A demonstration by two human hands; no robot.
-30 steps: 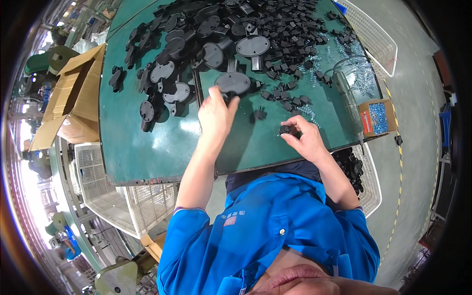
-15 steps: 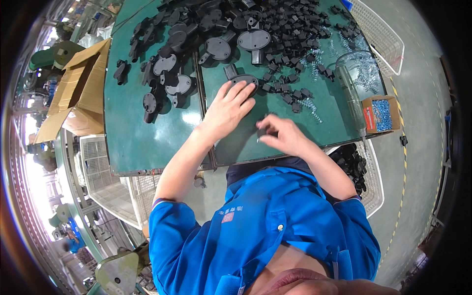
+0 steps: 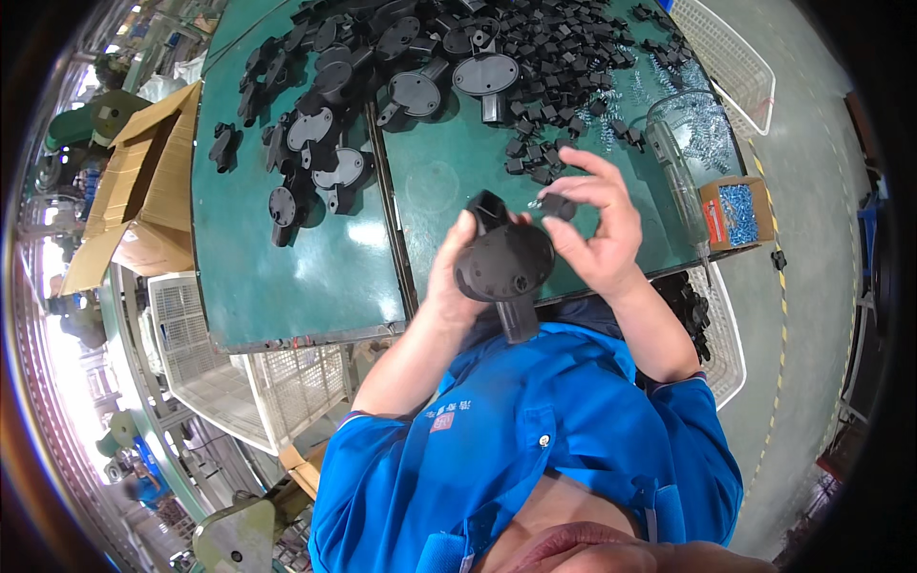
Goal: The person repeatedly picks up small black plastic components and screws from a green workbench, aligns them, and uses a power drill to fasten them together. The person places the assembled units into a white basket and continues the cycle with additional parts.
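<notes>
Above the table's near edge, my left hand [image 3: 449, 277] grips a black plastic housing [image 3: 501, 265], an oval body with a short tube at each end. Its fingers wrap the left side and are partly hidden behind it. Just to the right, my right hand [image 3: 611, 234] pinches a small black plastic block [image 3: 558, 205] between thumb and fingers, with the other fingers raised. A bit of shiny metal, seemingly a spring end, sticks out of the block toward the housing. The block and the housing are close together; whether they touch I cannot tell.
Several similar housings [image 3: 415, 94] lie across the back of the green table [image 3: 287, 296]. A heap of small black blocks [image 3: 564, 76] and loose springs [image 3: 707, 134] spreads at the back right. An electric screwdriver [image 3: 676, 172] lies near a carton of blue screws [image 3: 738, 215]. White baskets [image 3: 205, 368] flank the table.
My left hand has picked the housing up off the table and brought it toward me. My right hand has moved up and right with the small block, beside the housing.
</notes>
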